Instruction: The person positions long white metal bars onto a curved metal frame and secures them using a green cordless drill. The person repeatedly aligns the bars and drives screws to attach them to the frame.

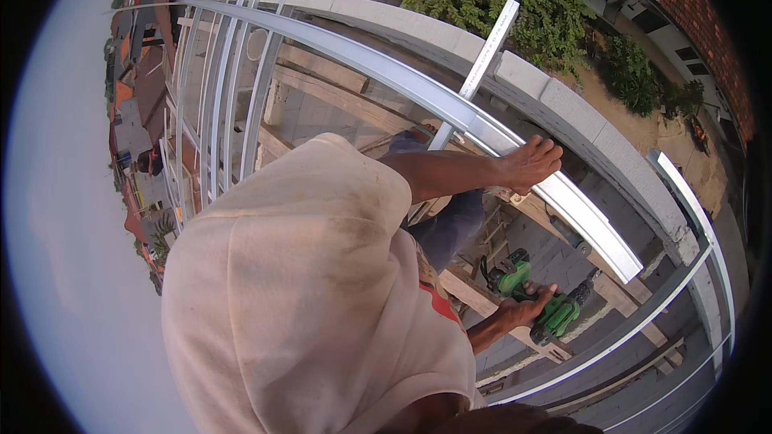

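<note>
My left hand (pixel 528 165) is closed over the upper edge of a long silvery metal channel (pixel 587 221). This channel curves from the far upper left across to the right. Lower down, my right hand (pixel 527 307) grips a green and black cordless drill (pixel 556 318), with one finger stretched along it. The drill's dark chuck points up to the right, below the channel's end and apart from it. A shorter upright metal profile (pixel 488 52) crosses behind the channel. My left palm is hidden.
A grey block wall top (pixel 571 104) runs behind the channel. Wooden planks (pixel 346 100) form scaffolding beneath. More metal profiles (pixel 233 56) stand at left, and a metal frame (pixel 683 169) at right. Green trees (pixel 498 0) and ground lie far below. My legs in blue trousers (pixel 454 229) are between the planks.
</note>
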{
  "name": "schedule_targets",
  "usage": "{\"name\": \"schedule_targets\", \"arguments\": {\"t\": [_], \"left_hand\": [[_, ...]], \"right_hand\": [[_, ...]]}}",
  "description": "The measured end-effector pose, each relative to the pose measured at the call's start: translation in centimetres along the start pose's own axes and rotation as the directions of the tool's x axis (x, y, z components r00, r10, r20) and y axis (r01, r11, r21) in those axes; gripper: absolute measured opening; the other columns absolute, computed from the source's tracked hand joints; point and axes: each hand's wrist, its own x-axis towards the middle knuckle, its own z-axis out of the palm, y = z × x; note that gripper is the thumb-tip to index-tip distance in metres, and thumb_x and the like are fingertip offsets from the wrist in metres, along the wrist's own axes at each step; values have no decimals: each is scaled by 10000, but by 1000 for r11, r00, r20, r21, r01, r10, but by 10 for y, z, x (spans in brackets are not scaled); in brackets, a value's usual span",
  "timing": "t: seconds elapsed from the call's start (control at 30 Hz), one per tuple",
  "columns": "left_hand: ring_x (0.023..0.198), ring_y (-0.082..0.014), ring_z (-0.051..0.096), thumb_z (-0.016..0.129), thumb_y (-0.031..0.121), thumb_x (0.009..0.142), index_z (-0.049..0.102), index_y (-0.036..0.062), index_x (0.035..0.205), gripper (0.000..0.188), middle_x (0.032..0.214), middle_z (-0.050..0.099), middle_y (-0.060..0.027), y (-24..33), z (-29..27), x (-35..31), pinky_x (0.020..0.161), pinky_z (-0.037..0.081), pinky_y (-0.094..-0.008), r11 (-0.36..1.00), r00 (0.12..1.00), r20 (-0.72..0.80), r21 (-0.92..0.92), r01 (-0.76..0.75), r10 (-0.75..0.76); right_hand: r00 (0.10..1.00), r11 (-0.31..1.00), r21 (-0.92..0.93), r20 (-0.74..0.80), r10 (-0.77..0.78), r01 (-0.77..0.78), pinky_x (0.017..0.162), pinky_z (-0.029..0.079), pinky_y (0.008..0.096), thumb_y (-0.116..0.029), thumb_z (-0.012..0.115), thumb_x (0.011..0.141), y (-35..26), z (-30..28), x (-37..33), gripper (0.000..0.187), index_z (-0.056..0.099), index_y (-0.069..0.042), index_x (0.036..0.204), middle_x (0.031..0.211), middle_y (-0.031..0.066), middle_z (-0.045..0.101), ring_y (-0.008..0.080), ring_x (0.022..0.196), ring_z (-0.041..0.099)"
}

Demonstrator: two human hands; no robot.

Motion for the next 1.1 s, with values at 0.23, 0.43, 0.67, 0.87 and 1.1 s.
{"name": "schedule_targets", "arguments": {"t": [0.23, 0.43, 0.67, 0.87, 1.1], "left_hand": [[916, -225, 365, 791, 265, 414, 486, 98, 925, 618, 937, 341, -69, 3, 13, 4, 775, 250, -404, 999, 999, -37, 43, -14, 16], [965, -246, 384, 840, 216, 447, 498, 67, 989, 658, 1012, 378, -100, 5, 5, 11, 802, 274, -409, 995, 994, 105, -96, 11, -1], [1029, -335, 435, 781, 124, 591, 530, -28, 1083, 573, 1098, 424, -182, -3, -17, 25, 808, 324, -446, 978, 977, 212, -196, 73, -30], [1020, -348, 446, 761, 88, 585, 530, -51, 1084, 567, 1096, 429, -208, -27, -33, 58, 819, 346, -466, 983, 975, 221, -169, 75, -36], [1031, -347, 425, 730, 85, 556, 512, -58, 1054, 561, 1106, 416, -210, -69, -21, 100, 864, 344, -481, 989, 987, 150, -124, 78, -59]], "right_hand": [[995, 990, 121, -54, 83, -76, 601, 434, 292, -118, 700, 973, 1, -7, -2, 224, 582, -64, 1155, 751, -5, 469, 112, 637, 468], [995, 991, 105, -48, 89, -83, 623, 435, 286, -131, 697, 983, 8, -12, -10, 255, 573, -61, 1194, 708, -11, 469, 101, 632, 457], [988, 966, 220, -43, 148, -135, 605, 423, 275, -129, 728, 961, 16, -14, -12, 274, 589, -83, 1192, 750, -22, 482, 99, 614, 460], [989, 965, 235, -56, 136, -119, 587, 425, 276, -104, 737, 945, 14, -9, -6, 266, 614, -77, 1180, 763, -24, 487, 102, 598, 467], [980, 940, 288, -29, 198, -182, 561, 422, 289, -107, 733, 946, 21, -9, -1, 262, 630, -84, 1186, 748, -21, 487, 109, 589, 465]]}}
